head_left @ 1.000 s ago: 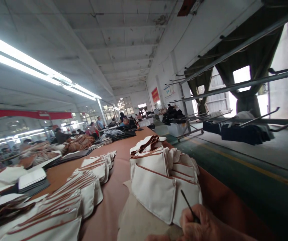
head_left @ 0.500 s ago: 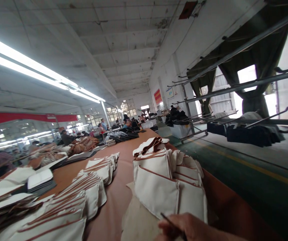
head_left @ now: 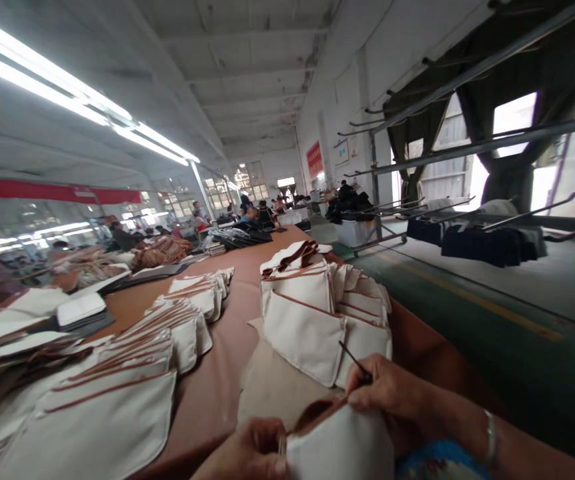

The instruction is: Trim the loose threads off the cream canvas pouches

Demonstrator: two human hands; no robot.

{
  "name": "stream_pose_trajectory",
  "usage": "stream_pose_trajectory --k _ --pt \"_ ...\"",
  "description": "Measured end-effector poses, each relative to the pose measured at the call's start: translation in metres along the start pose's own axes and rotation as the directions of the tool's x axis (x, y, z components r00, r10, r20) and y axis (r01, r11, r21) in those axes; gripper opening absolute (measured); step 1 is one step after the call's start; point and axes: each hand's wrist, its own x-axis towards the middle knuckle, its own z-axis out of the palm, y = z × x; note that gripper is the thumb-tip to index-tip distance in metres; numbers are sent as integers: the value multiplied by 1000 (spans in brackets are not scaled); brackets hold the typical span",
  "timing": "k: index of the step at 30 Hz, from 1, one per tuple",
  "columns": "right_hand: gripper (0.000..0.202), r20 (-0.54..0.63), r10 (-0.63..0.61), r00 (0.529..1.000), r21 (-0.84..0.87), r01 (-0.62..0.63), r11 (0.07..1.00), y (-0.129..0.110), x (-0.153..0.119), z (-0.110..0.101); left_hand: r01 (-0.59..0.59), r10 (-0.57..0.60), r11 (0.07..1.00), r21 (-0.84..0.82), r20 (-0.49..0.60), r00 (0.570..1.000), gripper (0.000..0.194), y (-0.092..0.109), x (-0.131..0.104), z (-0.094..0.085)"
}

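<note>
The person's left hand (head_left: pixel 247 450) was closed on the near edge of a cream canvas pouch (head_left: pixel 340 443), pinching it where the brown trim (head_left: pixel 315 412) ran along its top. The right hand (head_left: pixel 385 390) was closed too, gripping a thin dark tool (head_left: pixel 353 359) between its fingertips, the tool slanting up and away from the pouch's trimmed edge. A bracelet (head_left: pixel 490 435) sat on the right wrist. The pouch was held low at the front of the view, just above the near end of the long brown surface (head_left: pixel 222 393).

Just beyond the hands lay a heap of matching cream pouches (head_left: pixel 317 313) with brown edging, resting on a flat piece of beige cloth (head_left: pixel 272 390). To the left, more pouches lay in an overlapping row (head_left: pixel 167 340) running down the surface. Further along it sat darker piles (head_left: pixel 237 237), with other people (head_left: pixel 197 213) at work far off. On the right, metal racks (head_left: pixel 467 147) held dark fabric (head_left: pixel 487 243) over a green floor (head_left: pixel 467 320).
</note>
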Motion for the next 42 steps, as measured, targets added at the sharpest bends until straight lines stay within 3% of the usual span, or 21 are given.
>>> stream_pose_trajectory --k 3,8,10,13,17,23,30,35,39,42 --pt "16 -32 -18 999 -96 15 995 7 5 -15 -61 65 984 -170 20 998 47 -9 13 2" --pt "17 -37 -169 985 -218 157 963 -11 -1 -11 -71 92 966 -250 76 993 32 -8 28 20" --pt "26 19 -221 975 -176 221 959 -27 -7 -1 -70 97 969 -239 105 990 30 -5 32 26" --pt "36 148 -207 967 -39 215 976 -42 -12 15 -53 72 985 -164 114 991 32 5 34 33" --pt "34 232 -204 951 22 204 979 -35 -11 23 -32 32 999 -12 -1 999 37 21 32 43" --pt "11 141 -141 980 23 140 990 -28 -9 20 -3 24 971 240 -87 996 32 27 33 54" --pt "29 65 -90 994 -21 92 996 -35 -9 23 -13 74 945 326 -173 982 27 40 35 66" --pt "10 -13 -44 999 -97 43 994 -35 -4 26 -5 106 902 432 -211 972 24 40 37 67" --pt "10 -64 -107 992 -138 97 986 -32 -5 28 17 73 924 383 -219 973 23 32 42 61" --pt "6 -64 -287 956 -200 269 942 -24 -8 29 47 -15 985 167 -186 983 26 19 44 55"
